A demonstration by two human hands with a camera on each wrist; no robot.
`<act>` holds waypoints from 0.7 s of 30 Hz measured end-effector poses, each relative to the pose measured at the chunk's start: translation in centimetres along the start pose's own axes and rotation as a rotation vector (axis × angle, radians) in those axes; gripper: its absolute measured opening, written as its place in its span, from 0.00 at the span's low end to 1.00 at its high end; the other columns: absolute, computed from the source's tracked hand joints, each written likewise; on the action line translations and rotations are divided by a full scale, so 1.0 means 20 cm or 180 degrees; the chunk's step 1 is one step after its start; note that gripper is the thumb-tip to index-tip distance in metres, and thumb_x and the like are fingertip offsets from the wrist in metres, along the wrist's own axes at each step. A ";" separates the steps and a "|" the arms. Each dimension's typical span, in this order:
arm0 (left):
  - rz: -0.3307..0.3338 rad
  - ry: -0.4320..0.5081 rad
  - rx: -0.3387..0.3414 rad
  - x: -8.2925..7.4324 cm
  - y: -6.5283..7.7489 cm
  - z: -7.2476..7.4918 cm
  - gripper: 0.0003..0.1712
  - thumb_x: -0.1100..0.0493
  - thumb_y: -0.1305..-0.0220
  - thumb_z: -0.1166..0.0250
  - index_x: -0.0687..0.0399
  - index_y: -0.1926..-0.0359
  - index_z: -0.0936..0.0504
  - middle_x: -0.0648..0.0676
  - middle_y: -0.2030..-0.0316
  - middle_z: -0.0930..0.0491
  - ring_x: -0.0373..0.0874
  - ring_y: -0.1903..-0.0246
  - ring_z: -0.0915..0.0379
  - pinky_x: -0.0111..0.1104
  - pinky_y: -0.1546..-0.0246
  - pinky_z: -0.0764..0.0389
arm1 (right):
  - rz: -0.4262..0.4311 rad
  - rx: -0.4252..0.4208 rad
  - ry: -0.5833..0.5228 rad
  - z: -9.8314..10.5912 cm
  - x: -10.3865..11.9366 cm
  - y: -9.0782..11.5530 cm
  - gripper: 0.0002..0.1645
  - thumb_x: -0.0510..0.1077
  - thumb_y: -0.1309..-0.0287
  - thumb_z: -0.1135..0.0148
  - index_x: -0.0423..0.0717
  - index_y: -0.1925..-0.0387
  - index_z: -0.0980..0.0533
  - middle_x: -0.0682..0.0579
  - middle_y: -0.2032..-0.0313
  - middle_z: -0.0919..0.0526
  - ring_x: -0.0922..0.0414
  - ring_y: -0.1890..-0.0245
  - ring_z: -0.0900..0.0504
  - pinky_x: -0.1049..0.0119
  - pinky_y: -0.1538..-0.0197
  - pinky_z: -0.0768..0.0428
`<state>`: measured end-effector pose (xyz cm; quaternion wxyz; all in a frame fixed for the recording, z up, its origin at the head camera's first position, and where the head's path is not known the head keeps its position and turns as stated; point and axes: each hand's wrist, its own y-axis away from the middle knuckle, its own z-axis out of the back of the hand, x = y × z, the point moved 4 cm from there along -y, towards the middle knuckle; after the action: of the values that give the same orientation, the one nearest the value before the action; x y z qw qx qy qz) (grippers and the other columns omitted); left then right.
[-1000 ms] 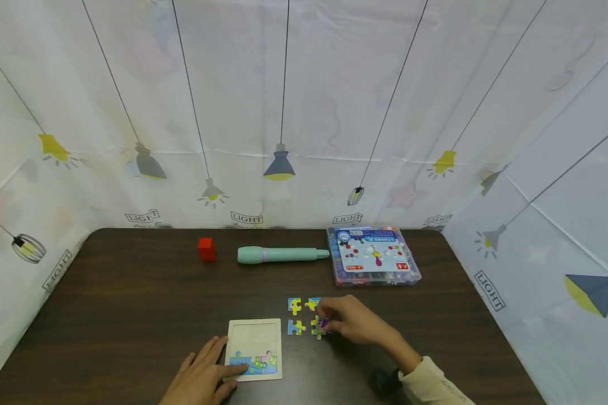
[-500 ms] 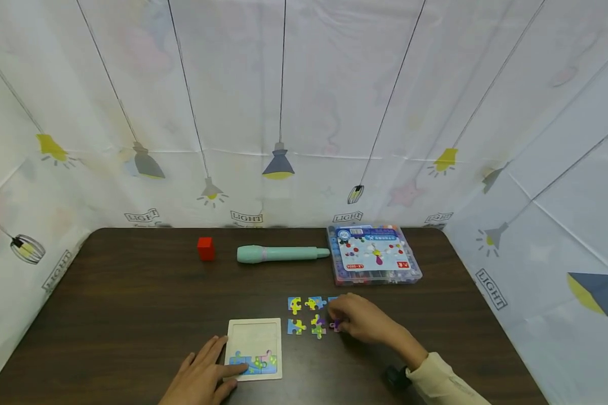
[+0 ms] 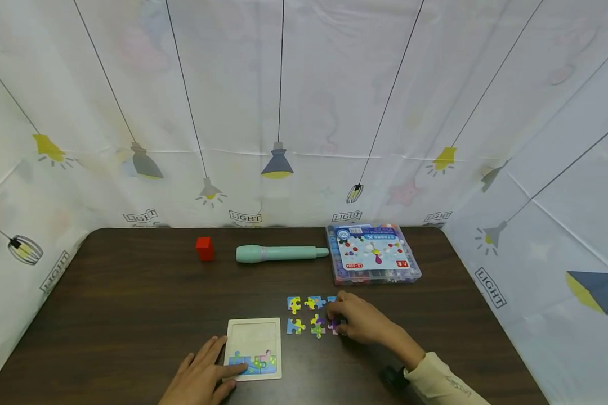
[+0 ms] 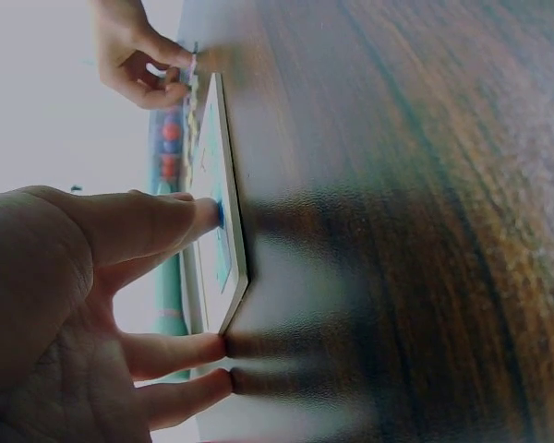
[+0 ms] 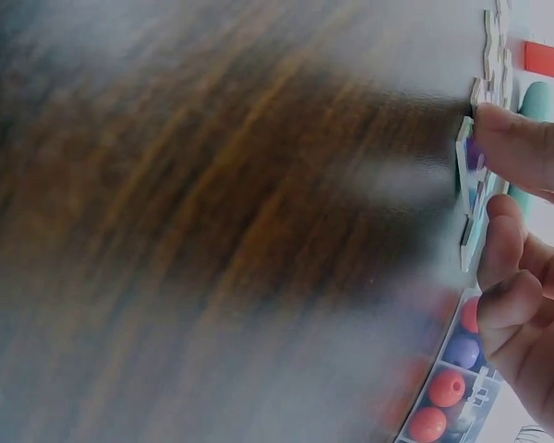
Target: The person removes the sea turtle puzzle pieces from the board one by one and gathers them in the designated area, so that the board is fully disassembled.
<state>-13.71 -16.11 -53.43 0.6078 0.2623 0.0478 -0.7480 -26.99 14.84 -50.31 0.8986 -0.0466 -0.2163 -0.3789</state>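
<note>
My left hand (image 3: 202, 371) rests at the left edge of a square wooden puzzle tray (image 3: 255, 333), its index fingertip on the joined blue, green and pink pieces (image 3: 263, 364) along the bottom. In the left wrist view, the other fingertips reach the tabletop beside the tray. Right of the tray, my right hand (image 3: 362, 319) is low over the loose pieces, thumb and fingers bent around a purple puzzle piece (image 5: 475, 155) that they partly cover. Near it lie a purple-green piece (image 3: 317, 326), a blue-yellow piece (image 3: 315, 302) and a partly hidden blue piece (image 3: 331, 299).
Two more loose puzzle pieces, an upper one (image 3: 294, 305) and a lower one (image 3: 296, 326), lie just right of the tray. Along the back of the dark table (image 3: 132, 292) are a red cube (image 3: 205, 248), a mint-green microphone-shaped tube (image 3: 282, 253) and a clear bead box (image 3: 374, 254).
My right hand has shifted right with the purple piece, away from the purple-green one, uncovering part of the blue piece above. My left hand and the tray have stayed put.
</note>
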 end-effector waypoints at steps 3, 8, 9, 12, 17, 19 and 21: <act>0.0002 0.0009 -0.0005 0.00 0.00 0.00 0.18 0.47 0.36 0.28 0.32 0.45 0.11 0.64 0.28 0.36 0.67 0.27 0.44 0.75 0.43 0.39 | 0.0002 -0.0020 0.0062 0.00 0.00 0.00 0.11 0.37 0.43 0.25 0.50 0.61 0.18 0.57 0.63 0.26 0.61 0.64 0.31 0.64 0.62 0.26; 0.0043 0.0009 0.0016 0.00 0.00 0.01 0.18 0.48 0.36 0.27 0.32 0.46 0.11 0.64 0.28 0.35 0.66 0.27 0.44 0.75 0.43 0.40 | 0.0075 -0.0159 0.0147 0.00 0.06 -0.01 0.13 0.39 0.41 0.26 0.46 0.55 0.17 0.57 0.63 0.27 0.62 0.66 0.32 0.67 0.65 0.29; 0.0048 0.0004 0.0017 0.00 0.00 0.01 0.18 0.48 0.36 0.27 0.32 0.46 0.11 0.64 0.28 0.35 0.66 0.27 0.44 0.75 0.43 0.40 | 0.0104 -0.0193 0.0161 0.00 0.09 -0.03 0.14 0.40 0.41 0.26 0.45 0.53 0.16 0.56 0.63 0.27 0.62 0.67 0.32 0.68 0.66 0.29; 0.0053 -0.0005 0.0014 0.00 0.01 0.01 0.17 0.48 0.37 0.27 0.33 0.46 0.11 0.64 0.28 0.35 0.67 0.27 0.44 0.76 0.43 0.40 | 0.0239 -0.0244 0.0236 -0.01 0.21 -0.08 0.18 0.42 0.39 0.27 0.44 0.48 0.17 0.54 0.61 0.24 0.63 0.68 0.30 0.69 0.67 0.27; 0.0038 0.0017 0.0016 0.00 0.01 0.02 0.18 0.48 0.37 0.27 0.32 0.46 0.11 0.64 0.27 0.36 0.67 0.27 0.45 0.76 0.43 0.40 | 0.0580 -0.0018 0.0355 -0.11 0.48 -0.18 0.20 0.45 0.36 0.29 0.48 0.43 0.18 0.54 0.57 0.21 0.67 0.68 0.29 0.73 0.67 0.27; -0.0006 0.0041 0.0008 0.00 0.02 0.02 0.18 0.47 0.36 0.28 0.32 0.45 0.12 0.64 0.27 0.36 0.67 0.27 0.45 0.76 0.44 0.40 | 0.0686 0.0128 0.0425 -0.16 0.57 -0.22 0.22 0.46 0.35 0.30 0.49 0.41 0.19 0.55 0.56 0.21 0.68 0.68 0.29 0.75 0.68 0.28; -0.0065 0.0081 0.0001 0.00 0.02 0.02 0.18 0.47 0.35 0.28 0.32 0.44 0.12 0.65 0.27 0.37 0.67 0.27 0.45 0.77 0.44 0.40 | 0.0769 0.0225 0.0509 -0.21 0.64 -0.25 0.23 0.47 0.35 0.30 0.51 0.40 0.20 0.56 0.55 0.21 0.69 0.69 0.29 0.77 0.69 0.29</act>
<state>-13.51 -16.35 -53.10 0.5994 0.2713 0.0581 -0.7508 -21.11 1.76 -49.04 0.9531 -0.0103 -0.1501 -0.2626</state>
